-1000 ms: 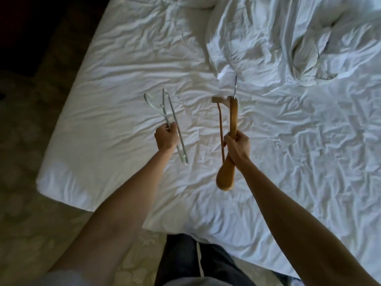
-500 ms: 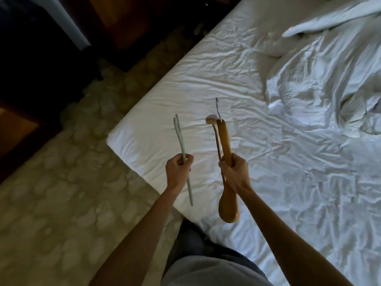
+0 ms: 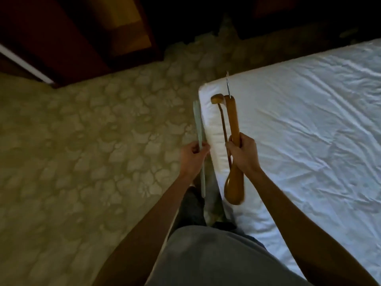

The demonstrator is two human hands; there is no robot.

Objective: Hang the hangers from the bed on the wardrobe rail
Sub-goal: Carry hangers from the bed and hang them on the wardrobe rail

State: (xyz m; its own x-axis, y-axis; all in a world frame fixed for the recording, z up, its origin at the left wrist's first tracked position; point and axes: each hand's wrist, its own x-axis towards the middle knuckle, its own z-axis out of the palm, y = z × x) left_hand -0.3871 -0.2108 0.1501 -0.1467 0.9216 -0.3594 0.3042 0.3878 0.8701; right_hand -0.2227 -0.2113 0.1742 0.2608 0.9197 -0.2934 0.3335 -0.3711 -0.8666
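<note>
1. A head-worn camera looks down at two bare forearms reaching forward, each hand holding a hanger in the air beside the corner of a bed (image 3: 309, 124).

2. The left hand (image 3: 192, 157) has its fingers curled round a pale plastic hanger (image 3: 198, 124). The hanger is seen edge-on, so it looks like a thin pale strip. Most of it sticks out beyond the fist, away from the person, and a shorter part runs back past the wrist towards the body.

3. The right hand (image 3: 244, 154) is clenched round a wooden hanger (image 3: 233, 118), gripping its thick shoulder bar and thin lower rod together. Beyond the fist, the bar leads to a metal hook (image 3: 227, 83) at the far end. One rounded wooden end curls off to the left just short of the hook. Behind the fist, the other broad rounded end hangs down beside the wrist.

4. The two hangers are near each other but apart, with the wooden one to the right of the plastic one. The wooden one is over the white sheet, and the plastic one is over the patterned floor (image 3: 92, 141) just beside the mattress edge.

5. Beyond both hands, across the floor, stands dark wooden furniture (image 3: 68, 38). Its details are too dim to make out.
</note>
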